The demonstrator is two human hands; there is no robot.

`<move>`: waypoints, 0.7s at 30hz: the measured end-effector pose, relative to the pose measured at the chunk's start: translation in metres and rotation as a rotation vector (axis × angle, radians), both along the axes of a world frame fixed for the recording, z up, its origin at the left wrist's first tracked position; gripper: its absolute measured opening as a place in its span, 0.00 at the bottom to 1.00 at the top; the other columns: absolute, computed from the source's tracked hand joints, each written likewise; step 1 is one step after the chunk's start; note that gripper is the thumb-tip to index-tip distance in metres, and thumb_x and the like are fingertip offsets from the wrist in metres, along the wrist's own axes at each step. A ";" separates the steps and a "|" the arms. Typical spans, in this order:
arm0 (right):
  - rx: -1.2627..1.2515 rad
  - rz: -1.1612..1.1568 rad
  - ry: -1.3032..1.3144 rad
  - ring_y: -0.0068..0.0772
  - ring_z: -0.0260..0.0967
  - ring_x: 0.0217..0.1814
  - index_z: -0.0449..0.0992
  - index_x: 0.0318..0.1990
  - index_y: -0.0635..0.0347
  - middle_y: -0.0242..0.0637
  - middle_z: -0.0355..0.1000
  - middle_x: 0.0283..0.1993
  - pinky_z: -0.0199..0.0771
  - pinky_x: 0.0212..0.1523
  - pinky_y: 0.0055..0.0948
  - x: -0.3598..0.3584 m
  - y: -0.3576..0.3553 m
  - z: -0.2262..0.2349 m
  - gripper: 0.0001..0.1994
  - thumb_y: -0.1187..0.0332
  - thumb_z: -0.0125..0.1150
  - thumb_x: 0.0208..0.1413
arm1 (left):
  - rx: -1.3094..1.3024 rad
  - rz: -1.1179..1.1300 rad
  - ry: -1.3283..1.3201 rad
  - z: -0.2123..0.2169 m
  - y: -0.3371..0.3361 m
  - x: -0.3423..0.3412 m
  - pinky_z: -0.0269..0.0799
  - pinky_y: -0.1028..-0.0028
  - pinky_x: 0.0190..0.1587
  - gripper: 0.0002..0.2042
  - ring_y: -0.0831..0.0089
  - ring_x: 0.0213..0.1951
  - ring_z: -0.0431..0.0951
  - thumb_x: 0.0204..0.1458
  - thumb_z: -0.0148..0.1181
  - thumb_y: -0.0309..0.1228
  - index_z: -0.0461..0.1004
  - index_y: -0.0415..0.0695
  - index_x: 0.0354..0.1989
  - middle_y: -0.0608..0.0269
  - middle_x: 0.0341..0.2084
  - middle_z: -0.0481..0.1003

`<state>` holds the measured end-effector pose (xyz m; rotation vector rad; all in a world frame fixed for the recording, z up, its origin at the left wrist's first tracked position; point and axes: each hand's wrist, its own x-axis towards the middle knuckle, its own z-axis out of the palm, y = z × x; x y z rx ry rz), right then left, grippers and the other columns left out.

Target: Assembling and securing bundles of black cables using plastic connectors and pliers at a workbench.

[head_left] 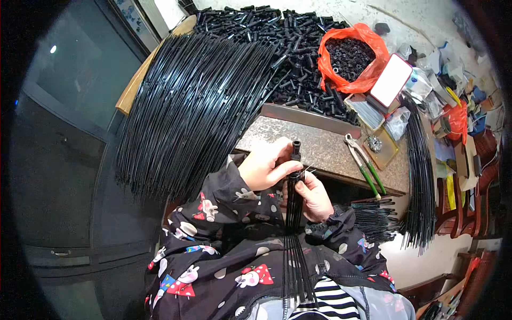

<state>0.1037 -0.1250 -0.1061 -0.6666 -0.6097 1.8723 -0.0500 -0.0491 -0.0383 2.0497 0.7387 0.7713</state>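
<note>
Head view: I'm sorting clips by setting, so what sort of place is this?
Likely a small workshop bench for hand assembly: a fanned stack of thin black rods, a heap of black plastic tubes, and pliers on the stone worktop.

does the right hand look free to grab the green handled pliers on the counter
Probably not as things stand: the right hand is holding the bundle of black rods with the left hand. The pliers lie uncovered on the counter, nothing blocking them.
</note>
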 end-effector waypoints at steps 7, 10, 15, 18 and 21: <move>0.020 0.052 0.017 0.20 0.64 0.25 0.65 0.38 0.59 0.32 0.68 0.28 0.67 0.26 0.19 -0.001 0.002 0.002 0.13 0.62 0.56 0.51 | -0.329 0.050 -0.209 -0.004 -0.008 0.001 0.65 0.81 0.24 0.08 0.82 0.22 0.70 0.47 0.56 0.26 0.65 0.35 0.30 0.61 0.20 0.71; 0.040 0.026 0.023 0.19 0.64 0.25 0.66 0.40 0.60 0.31 0.68 0.28 0.67 0.26 0.19 0.001 0.002 -0.008 0.14 0.62 0.56 0.51 | -0.090 0.089 -0.112 0.004 -0.011 0.005 0.65 0.81 0.25 0.08 0.82 0.23 0.71 0.46 0.57 0.27 0.67 0.35 0.29 0.61 0.20 0.71; 0.015 0.020 0.046 0.21 0.67 0.28 0.66 0.40 0.60 0.33 0.70 0.30 0.68 0.28 0.20 0.004 0.002 -0.009 0.13 0.63 0.57 0.50 | -0.261 0.062 -0.131 -0.005 -0.007 0.002 0.68 0.79 0.28 0.09 0.79 0.26 0.72 0.45 0.58 0.27 0.67 0.37 0.31 0.63 0.23 0.72; 0.030 -0.012 0.019 0.22 0.68 0.29 0.67 0.40 0.60 0.34 0.70 0.32 0.68 0.30 0.20 0.001 -0.002 -0.009 0.12 0.64 0.57 0.50 | -0.622 0.035 -0.357 -0.015 -0.012 -0.004 0.70 0.77 0.31 0.11 0.75 0.32 0.73 0.43 0.58 0.23 0.67 0.39 0.36 0.64 0.31 0.72; 0.076 -0.029 0.008 0.22 0.68 0.29 0.67 0.39 0.59 0.34 0.71 0.32 0.68 0.32 0.20 0.001 -0.003 -0.001 0.11 0.65 0.56 0.50 | -0.938 -0.177 -0.583 -0.019 -0.018 -0.008 0.69 0.75 0.38 0.19 0.73 0.37 0.71 0.39 0.58 0.19 0.67 0.39 0.43 0.60 0.35 0.70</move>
